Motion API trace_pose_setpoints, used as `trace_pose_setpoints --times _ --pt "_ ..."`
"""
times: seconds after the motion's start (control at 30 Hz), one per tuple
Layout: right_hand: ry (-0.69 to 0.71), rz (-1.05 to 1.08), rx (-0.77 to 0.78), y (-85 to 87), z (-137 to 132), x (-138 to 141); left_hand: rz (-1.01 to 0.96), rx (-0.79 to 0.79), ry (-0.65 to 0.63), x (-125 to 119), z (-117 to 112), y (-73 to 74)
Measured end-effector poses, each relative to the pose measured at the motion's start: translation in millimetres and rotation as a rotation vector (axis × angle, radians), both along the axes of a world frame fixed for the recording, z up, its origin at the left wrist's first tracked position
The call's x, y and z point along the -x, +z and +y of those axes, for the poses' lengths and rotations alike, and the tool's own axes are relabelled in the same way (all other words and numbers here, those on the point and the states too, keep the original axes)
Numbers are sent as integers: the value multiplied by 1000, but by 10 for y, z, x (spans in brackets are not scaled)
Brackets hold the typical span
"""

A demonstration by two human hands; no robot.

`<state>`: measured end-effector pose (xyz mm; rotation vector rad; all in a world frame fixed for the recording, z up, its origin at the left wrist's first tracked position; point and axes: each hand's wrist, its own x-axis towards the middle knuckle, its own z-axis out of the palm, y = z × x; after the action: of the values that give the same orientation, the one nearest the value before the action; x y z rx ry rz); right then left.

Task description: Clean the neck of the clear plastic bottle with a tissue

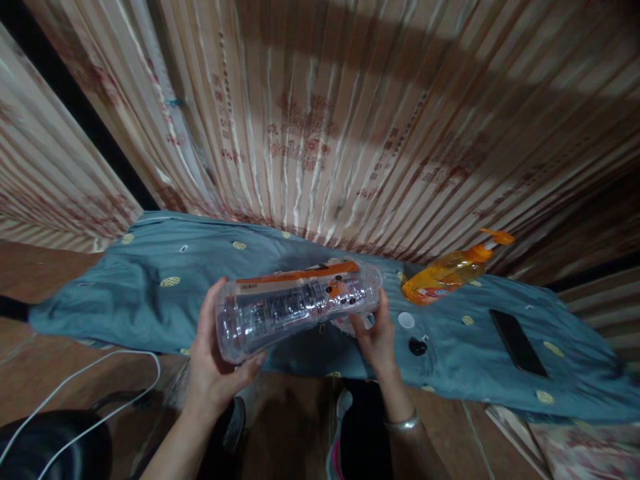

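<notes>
A large clear plastic container (280,313), shaped like a wide bottle with an orange printed label, lies sideways in the air above the cloth. My left hand (215,360) wraps round its left end, thumb along the underside. At its other end my right hand (377,337) grips with fingers behind and thumb below. Some crumpled clear plastic (345,325) shows beside the right thumb; whether that hand holds it too, I cannot tell. To the right of this hand, a round white disc (406,320) and a small black piece (417,346) rest on the cloth.
The teal cloth with pineapple prints (170,253) covers a long narrow bench. Toward its right stand an orange pump bottle (445,275), tilted in view, and a black phone (518,342). A pleated curtain (340,120) hangs behind. A white cable (100,360) loops at lower left.
</notes>
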<state>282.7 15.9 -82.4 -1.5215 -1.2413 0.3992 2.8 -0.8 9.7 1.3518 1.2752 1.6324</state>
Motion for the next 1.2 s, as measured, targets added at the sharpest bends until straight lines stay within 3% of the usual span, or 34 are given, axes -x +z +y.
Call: trace_pose_setpoints --times 1.2 --pt "-7 -4 2 19 -2 6 23 37 17 16 8 2"
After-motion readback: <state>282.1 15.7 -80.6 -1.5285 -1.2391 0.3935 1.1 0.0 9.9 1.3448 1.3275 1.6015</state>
